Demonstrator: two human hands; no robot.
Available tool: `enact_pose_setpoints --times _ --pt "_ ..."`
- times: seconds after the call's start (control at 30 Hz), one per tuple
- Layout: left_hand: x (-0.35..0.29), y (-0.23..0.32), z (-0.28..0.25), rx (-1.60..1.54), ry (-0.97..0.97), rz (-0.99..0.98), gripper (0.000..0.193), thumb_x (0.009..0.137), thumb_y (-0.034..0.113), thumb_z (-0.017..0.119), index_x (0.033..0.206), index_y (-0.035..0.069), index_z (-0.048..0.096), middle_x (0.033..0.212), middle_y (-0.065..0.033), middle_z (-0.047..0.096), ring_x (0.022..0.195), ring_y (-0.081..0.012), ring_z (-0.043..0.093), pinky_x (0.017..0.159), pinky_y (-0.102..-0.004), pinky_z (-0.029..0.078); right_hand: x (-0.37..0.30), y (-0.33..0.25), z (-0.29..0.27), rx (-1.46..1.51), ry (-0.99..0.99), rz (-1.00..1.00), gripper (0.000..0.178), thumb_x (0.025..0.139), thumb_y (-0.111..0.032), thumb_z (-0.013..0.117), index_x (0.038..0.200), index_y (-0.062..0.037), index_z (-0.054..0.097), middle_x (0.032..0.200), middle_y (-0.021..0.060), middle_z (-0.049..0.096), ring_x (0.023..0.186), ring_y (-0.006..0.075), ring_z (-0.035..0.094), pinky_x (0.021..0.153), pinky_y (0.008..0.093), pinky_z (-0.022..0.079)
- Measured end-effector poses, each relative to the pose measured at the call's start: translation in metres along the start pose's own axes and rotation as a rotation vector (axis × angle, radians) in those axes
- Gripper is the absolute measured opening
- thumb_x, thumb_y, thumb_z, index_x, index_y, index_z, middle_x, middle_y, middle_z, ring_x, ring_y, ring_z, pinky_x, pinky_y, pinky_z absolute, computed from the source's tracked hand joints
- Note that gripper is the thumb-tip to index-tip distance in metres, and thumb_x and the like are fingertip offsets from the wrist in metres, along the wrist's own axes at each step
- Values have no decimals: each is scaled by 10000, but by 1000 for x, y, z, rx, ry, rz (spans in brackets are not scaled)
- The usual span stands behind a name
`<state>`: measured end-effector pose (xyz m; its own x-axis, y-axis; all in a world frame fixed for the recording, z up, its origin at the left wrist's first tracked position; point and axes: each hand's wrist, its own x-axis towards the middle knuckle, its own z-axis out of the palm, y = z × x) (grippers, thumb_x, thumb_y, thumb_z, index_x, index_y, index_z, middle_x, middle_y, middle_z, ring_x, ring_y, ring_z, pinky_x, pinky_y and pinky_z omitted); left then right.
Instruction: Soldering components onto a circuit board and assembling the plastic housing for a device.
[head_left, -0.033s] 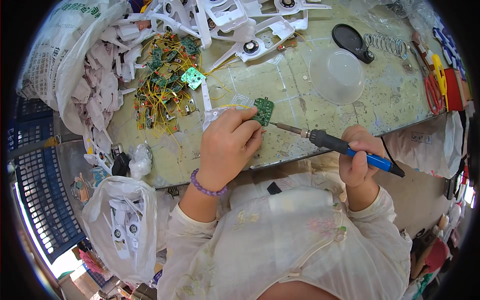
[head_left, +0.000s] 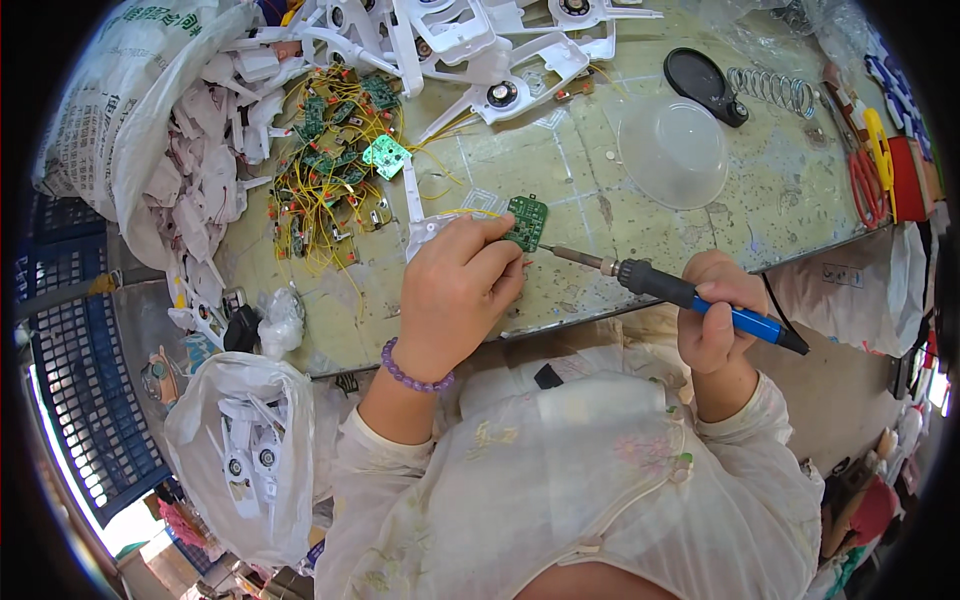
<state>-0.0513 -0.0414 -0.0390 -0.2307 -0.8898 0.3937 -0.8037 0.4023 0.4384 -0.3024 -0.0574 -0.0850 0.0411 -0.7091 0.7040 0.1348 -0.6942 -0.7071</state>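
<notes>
My left hand (head_left: 455,295) pinches a small green circuit board (head_left: 527,220) over the worn table (head_left: 560,170), together with a white plastic piece (head_left: 425,232) under my fingers. My right hand (head_left: 715,325) grips a soldering iron (head_left: 690,295) with a black and blue handle. Its metal tip reaches the lower edge of the board. A purple bead bracelet (head_left: 412,375) sits on my left wrist.
A heap of green circuit boards with yellow wires (head_left: 335,165) lies at the left. White plastic housings (head_left: 480,50) crowd the back. A clear plastic bowl (head_left: 672,150), a black magnifier (head_left: 703,82), a metal spring (head_left: 772,90) and red scissors (head_left: 862,180) lie right. Bags of white parts (head_left: 245,450) hang below.
</notes>
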Motion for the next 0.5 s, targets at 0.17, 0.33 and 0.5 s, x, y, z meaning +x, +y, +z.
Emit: enact_pose_setpoints --times 0.17,0.33,0.5 --pt "-1 -1 0 -25 -18 -12 170 671 12 738 811 38 644 979 -82 661 829 -277 628 702 -347 514 4 -2 3 12 -1 -1 185 900 -179 488 924 4 485 673 117 478 547 181 422 518 313 341" --pt "2 2 -19 -24 -28 70 199 662 35 753 836 61 661 982 -55 635 878 -269 591 762 -383 478 3 -1 4 7 55 -7 185 913 -179 485 917 6 488 670 106 473 548 171 415 520 304 331" --pt "-1 1 -20 120 -95 185 195 695 54 695 886 85 679 923 -30 604 909 -242 559 839 -404 447 3 -2 5 17 75 14 207 928 -199 496 931 8 492 675 99 477 565 171 426 529 304 339"
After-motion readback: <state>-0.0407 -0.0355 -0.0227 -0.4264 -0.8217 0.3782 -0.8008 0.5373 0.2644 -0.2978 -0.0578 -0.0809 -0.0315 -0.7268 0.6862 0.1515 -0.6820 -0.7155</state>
